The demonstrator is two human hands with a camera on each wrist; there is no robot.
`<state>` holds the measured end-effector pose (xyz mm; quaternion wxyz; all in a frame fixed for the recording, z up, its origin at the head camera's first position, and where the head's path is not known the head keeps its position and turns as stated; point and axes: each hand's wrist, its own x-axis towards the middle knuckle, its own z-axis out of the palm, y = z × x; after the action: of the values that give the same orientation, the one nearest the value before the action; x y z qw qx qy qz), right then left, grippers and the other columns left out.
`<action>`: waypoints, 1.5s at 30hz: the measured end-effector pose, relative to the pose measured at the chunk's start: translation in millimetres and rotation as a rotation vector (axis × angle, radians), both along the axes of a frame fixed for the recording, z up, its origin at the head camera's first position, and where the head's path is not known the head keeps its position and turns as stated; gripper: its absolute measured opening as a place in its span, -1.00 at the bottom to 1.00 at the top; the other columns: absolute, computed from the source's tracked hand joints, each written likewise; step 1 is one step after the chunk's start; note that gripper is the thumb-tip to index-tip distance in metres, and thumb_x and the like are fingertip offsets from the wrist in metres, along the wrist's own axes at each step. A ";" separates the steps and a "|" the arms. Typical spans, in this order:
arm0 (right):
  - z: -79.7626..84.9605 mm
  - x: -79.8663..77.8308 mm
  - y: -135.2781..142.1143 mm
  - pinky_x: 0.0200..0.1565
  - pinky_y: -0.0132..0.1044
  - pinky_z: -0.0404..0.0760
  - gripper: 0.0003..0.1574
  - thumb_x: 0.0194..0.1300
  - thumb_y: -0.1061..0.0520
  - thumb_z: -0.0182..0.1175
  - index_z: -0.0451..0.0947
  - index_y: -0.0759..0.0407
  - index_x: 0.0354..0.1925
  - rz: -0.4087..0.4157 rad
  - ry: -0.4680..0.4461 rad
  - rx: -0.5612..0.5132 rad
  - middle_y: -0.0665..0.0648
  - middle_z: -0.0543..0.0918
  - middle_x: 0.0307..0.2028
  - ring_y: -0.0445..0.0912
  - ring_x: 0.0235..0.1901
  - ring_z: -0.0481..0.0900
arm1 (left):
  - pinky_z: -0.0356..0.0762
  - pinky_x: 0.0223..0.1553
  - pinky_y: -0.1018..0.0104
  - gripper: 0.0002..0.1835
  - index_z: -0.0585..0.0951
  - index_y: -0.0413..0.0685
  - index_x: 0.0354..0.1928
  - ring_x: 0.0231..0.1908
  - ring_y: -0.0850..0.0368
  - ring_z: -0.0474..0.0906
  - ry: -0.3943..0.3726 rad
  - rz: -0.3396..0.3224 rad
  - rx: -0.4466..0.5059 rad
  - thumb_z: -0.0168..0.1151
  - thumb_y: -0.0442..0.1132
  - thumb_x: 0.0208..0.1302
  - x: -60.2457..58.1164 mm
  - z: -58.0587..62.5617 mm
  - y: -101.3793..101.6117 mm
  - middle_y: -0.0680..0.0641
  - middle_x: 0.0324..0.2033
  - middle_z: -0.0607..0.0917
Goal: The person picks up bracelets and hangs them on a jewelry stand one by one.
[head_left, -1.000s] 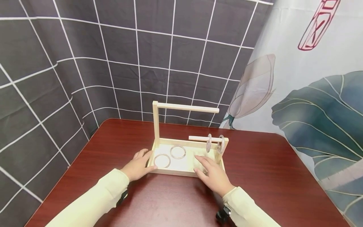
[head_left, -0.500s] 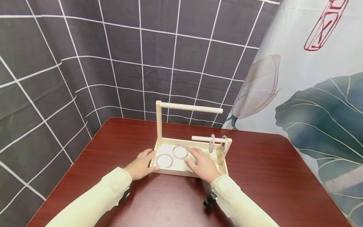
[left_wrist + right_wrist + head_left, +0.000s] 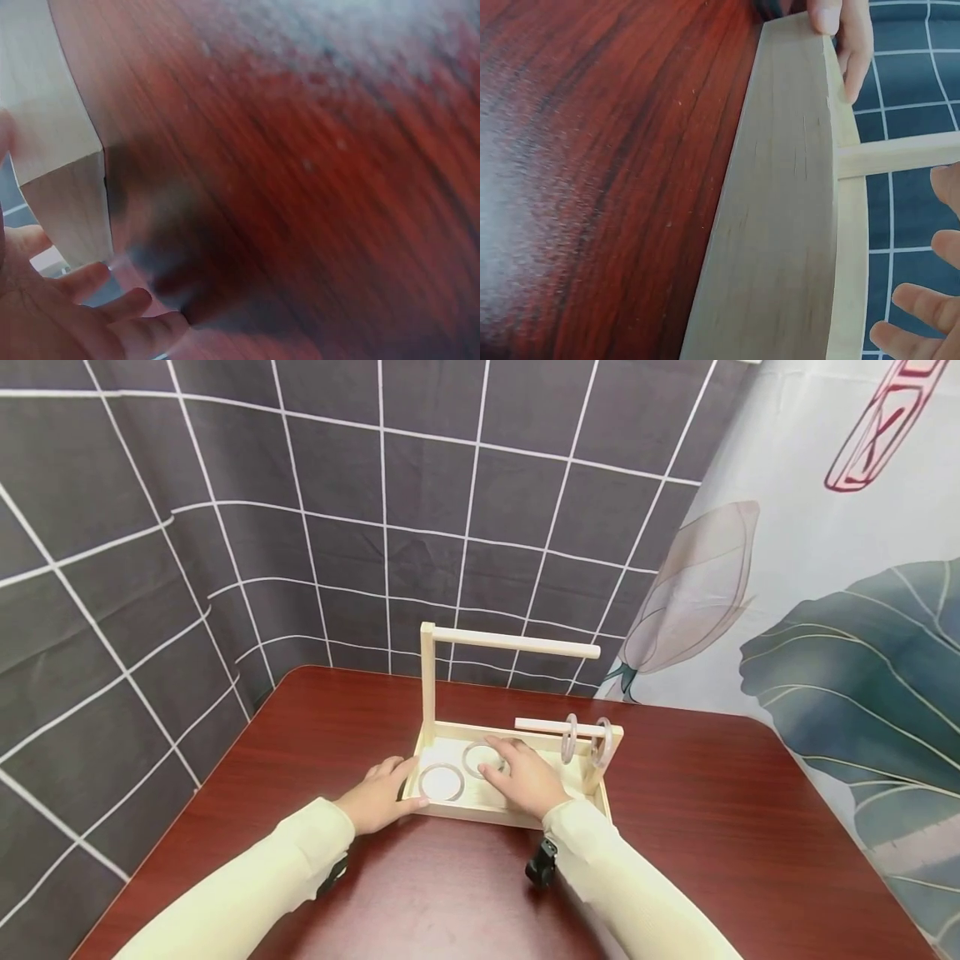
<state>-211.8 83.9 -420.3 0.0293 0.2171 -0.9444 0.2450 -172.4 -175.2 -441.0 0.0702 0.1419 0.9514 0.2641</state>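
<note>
A pale wooden bangle stand with a tray base [image 3: 480,814] sits on the table. Inside the tray lie two pale pinkish bangles: the front bangle [image 3: 441,766] by my left hand, and the rear bangle [image 3: 465,761], partly covered by my right hand. My left hand [image 3: 378,797] rests at the tray's left end, thumb over the front corner and fingers loosely extended along the end. My right hand [image 3: 528,777] reaches over the tray, its slightly bent fingers and thumb spread at the rear bangle's right side. On the short lower bar [image 3: 536,725] hang a bangle [image 3: 573,727] and another bangle [image 3: 610,745].
A left post [image 3: 428,681] carries the longer upper bar [image 3: 525,643] above the tray. The reddish-brown table [image 3: 712,835] extends on both sides. Behind it hang a dark grid cloth [image 3: 337,568] and a pale cloth with a lotus print [image 3: 862,677].
My right hand has moved left across the tray, from its right part to the rear bangle. My left hand stays at the tray's left end. The head view has shifted slightly.
</note>
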 end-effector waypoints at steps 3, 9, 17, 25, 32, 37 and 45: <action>-0.6 -5.7 -2.7 0.13 0.08 0.45 -0.31 0.31 -0.18 0.14 0.41 0.04 0.32 0.006 -0.009 0.013 0.26 0.51 0.20 0.15 0.18 0.47 | 0.25 0.22 -0.20 -0.17 0.22 -0.14 0.44 0.27 -0.33 0.24 0.003 -0.001 -0.009 0.21 0.15 0.26 -0.1 -1.8 -0.8 -0.36 0.25 0.34; -3.2 -17.4 -5.5 0.15 0.04 0.44 -0.27 0.27 -0.21 0.18 0.41 0.02 0.32 0.006 -0.027 0.056 0.23 0.52 0.19 0.13 0.17 0.49 | 0.31 0.19 -0.15 -0.15 0.20 -0.08 0.45 0.22 -0.28 0.32 0.016 -0.002 -0.052 0.19 0.20 0.26 -1.1 -6.1 -1.6 -0.34 0.15 0.44; -3.2 -27.2 -6.7 0.19 0.06 0.40 -0.20 0.20 -0.21 0.25 0.37 -0.02 0.35 -0.007 -0.117 0.092 0.27 0.48 0.23 0.15 0.24 0.42 | 0.38 0.11 -0.16 -0.15 0.21 -0.08 0.45 0.19 -0.27 0.35 0.029 0.001 -0.101 0.15 0.23 0.27 -0.3 -5.9 -1.0 -0.33 0.11 0.47; -14.4 -38.3 -6.9 0.16 0.03 0.43 -0.17 0.14 -0.17 0.33 0.38 0.01 0.34 0.032 -0.171 0.075 0.21 0.52 0.20 0.13 0.18 0.48 | 0.41 0.07 -0.16 -0.17 0.21 -0.07 0.45 0.18 -0.26 0.35 0.030 0.012 -0.118 0.14 0.23 0.28 1.2 -4.9 -0.2 -0.31 0.10 0.47; -21.5 -48.2 -6.7 0.19 0.02 0.40 -0.17 0.13 -0.15 0.36 0.40 0.00 0.32 0.041 -0.214 0.075 0.13 0.49 0.25 0.10 0.22 0.45 | 0.39 0.10 -0.16 -0.16 0.19 -0.03 0.46 0.20 -0.25 0.33 0.007 0.017 -0.124 0.13 0.24 0.28 0.8 -2.0 1.4 -0.31 0.12 0.46; -16.6 -49.1 -10.7 0.23 0.01 0.36 -0.16 0.09 -0.05 0.42 0.40 0.06 0.32 0.063 -0.263 0.024 0.15 0.50 0.25 0.10 0.24 0.42 | 0.39 0.09 -0.17 -0.16 0.20 -0.02 0.46 0.18 -0.25 0.35 0.006 0.017 -0.121 0.14 0.23 0.27 2.1 1.0 1.6 -0.31 0.10 0.47; -20.7 -54.4 -16.0 0.30 -0.02 0.27 -0.07 0.00 0.00 0.48 0.39 0.19 0.31 0.094 -0.281 -0.018 0.17 0.46 0.27 0.11 0.30 0.35 | 0.39 0.10 -0.16 -0.16 0.19 -0.03 0.46 0.19 -0.25 0.34 0.008 0.019 -0.132 0.13 0.25 0.28 2.3 -0.7 1.3 -0.30 0.10 0.46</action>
<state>-266.2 67.9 -441.0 -0.1127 0.2246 -0.9257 0.2826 -170.1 -173.9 -441.7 0.0730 0.1291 0.9683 0.2009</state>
